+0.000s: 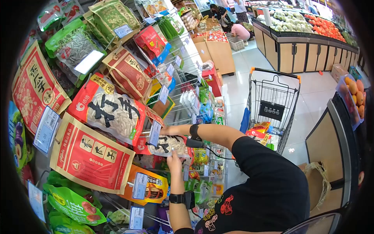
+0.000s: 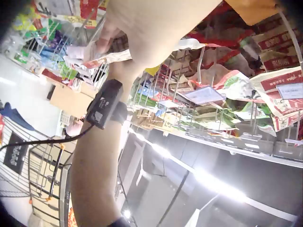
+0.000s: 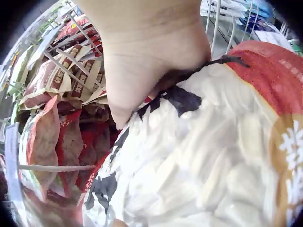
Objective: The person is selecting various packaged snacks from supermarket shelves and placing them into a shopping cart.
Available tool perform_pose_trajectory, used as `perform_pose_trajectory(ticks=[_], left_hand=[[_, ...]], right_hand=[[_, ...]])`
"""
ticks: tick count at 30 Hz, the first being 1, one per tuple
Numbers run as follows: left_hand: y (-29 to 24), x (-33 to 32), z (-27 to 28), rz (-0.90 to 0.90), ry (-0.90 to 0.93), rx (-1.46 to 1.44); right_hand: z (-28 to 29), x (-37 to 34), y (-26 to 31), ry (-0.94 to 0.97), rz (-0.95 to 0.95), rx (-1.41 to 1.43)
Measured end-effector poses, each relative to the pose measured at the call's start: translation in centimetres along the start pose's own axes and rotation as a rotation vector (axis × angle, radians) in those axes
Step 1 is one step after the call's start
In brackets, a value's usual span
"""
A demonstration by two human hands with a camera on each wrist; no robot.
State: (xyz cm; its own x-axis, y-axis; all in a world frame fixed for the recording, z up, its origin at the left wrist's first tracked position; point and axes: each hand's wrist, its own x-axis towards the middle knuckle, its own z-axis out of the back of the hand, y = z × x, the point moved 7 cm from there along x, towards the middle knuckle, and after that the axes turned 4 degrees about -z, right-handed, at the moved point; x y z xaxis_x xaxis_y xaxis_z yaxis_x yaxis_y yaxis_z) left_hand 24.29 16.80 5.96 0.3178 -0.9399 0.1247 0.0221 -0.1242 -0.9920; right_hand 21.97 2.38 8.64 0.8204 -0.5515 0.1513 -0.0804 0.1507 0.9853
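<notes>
A red bag of white seeds (image 1: pixel 163 146) with black lettering lies among the racks in front of the person. My right hand (image 1: pixel 168 130) grips its far edge, behind a hanging price tag. In the right wrist view the seed bag (image 3: pixel 203 156) fills much of the frame, and the right hand (image 3: pixel 147 61) curls over its edge, fingertips hidden. At the near edge my left hand (image 1: pixel 174 162) pinches the same bag, thumb on its front. A larger matching seed bag (image 1: pixel 111 109) hangs just to the left. The left hand (image 2: pixel 156 28) shows partly at the top of the left wrist view.
Paper snack packets (image 1: pixel 91 154) and price tags (image 1: pixel 154 133) hang on wire hooks around the hands. A shopping cart (image 1: pixel 272 105) with bags in it stands to the right. Beyond are a produce counter (image 1: pixel 288 50) and a crouching person (image 1: pixel 240 31).
</notes>
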Motion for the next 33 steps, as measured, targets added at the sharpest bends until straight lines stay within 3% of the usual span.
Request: perform_pose_trajectory(ticks=[3,5,7,8,15,21,25,27,29,31,33], left_hand=[[-1.3,-1.3,-1.4,0.078,0.082,-0.04],[-2.1,-2.2,-2.0,0.089,0.146,-0.049],[-3.7,-3.5,-2.7,0.125,0.218,-0.102],[-4.9,-4.3,-3.1,0.138,0.243,-0.14],[-9.5,-8.0,-6.3,0.224,0.496,-0.382],[-10.3,-10.7,-9.3,0.249,0.723,-0.434],[-8.2,-11.3,-11.7,0.324,0.819,-0.342],[-6.7,-11.6,-13.1,0.37,0.887,-0.325],[-4.9,-11.8,-14.7,0.413,0.979,-0.305],[-1.8,-11.6,-16.3,0.466,0.981,-0.274],[1.3,-11.5,-17.9,0.54,0.949,-0.225]], right_hand=[[0.6,-3.3,1.7,-0.04,-0.19,-0.168],[0.6,-4.7,2.9,0.052,-0.157,-0.148],[0.7,-7.5,5.2,0.005,-0.108,-0.111],[1.4,-7.6,4.1,0.004,-0.177,-0.125],[3.8,-13.5,8.8,-0.085,-0.163,-0.545],[4.9,-19.0,12.6,-0.121,-0.231,-0.588],[6.8,-23.2,9.9,-0.214,-0.285,-0.53],[7.6,-25.9,7.4,-0.26,-0.411,-0.451],[7.9,-28.7,4.7,-0.346,-0.455,-0.248],[8.4,-32.0,1.2,-0.536,-0.45,0.006],[10.0,-35.8,-5.1,-0.674,-0.481,0.055]])
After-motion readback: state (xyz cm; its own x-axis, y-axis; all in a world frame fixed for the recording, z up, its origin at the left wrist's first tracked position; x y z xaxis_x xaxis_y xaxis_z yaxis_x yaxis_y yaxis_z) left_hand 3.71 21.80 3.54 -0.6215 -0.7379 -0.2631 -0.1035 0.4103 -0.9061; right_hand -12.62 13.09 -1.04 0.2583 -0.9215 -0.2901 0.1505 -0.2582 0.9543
